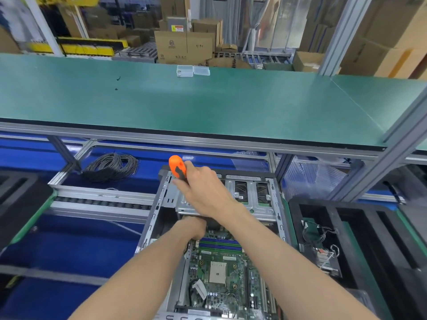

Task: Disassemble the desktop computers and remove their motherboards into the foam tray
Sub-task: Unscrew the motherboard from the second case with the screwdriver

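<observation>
The right hand (203,190) grasps a screwdriver (178,169) by its smooth orange-and-black handle over the drive cage (251,197) at the far end of the open computer case (157,213), while the left hand (193,227) reaches under that cage, its fingers hidden, so I cannot tell its grip. The motherboard (221,273) sits in the case's near half, green and studded with slots; a slipped tip could gouge it, and the thin stamped-steel edges could nick the left wrist.

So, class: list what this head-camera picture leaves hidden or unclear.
- Left hand: fingers hidden under the drive cage; grip unknown.
- Screwdriver: tip hidden by the right hand.
- Motherboard: near edge cut off by the frame's bottom.
- Clear box: contents too small to tell.
</observation>
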`<state>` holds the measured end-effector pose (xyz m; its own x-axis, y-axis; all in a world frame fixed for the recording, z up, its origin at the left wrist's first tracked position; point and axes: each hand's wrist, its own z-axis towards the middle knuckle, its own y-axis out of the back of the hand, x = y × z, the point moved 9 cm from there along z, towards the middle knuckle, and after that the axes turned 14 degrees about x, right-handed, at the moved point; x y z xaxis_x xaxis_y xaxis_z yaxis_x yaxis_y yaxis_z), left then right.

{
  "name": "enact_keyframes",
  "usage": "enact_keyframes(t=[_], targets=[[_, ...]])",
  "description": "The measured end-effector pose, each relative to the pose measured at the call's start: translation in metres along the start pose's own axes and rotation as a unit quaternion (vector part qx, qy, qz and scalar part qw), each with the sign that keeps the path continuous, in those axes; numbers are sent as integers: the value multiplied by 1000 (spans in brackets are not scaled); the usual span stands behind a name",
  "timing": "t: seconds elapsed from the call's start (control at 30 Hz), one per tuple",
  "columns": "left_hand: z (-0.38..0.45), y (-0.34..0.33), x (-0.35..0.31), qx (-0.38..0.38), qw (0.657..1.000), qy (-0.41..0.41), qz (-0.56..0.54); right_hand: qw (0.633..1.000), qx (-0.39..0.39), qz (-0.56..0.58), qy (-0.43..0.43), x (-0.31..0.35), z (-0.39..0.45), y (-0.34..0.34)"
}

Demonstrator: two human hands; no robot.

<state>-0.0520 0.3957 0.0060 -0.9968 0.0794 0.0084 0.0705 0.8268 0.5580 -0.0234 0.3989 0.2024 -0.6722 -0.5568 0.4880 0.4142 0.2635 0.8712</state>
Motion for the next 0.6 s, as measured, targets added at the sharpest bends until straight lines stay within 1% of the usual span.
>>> enact_keyframes(t=[0.07,0.13,0.23,0.37,0.5,0.6], targets=[[-4,-1,1,-1,1000,-20,13,1000,-7,13,-10,-4,0,3],[-11,-6,7,24,999,-37,23,999,-18,26,-22,-8,-2,9],[-22,-7,17,10,998,-55,1,996,-49,64,-24,-10,-7,24],[-38,0,30,-43,990,-79,-107,988,-116,105,-8,-4,-21,52],[-58,3,30,-134,971,-131,-147,972,-189,139,13,3,-40,84],[-69,3,31,-198,953,-155,-170,956,-240,166,26,6,-56,106]])
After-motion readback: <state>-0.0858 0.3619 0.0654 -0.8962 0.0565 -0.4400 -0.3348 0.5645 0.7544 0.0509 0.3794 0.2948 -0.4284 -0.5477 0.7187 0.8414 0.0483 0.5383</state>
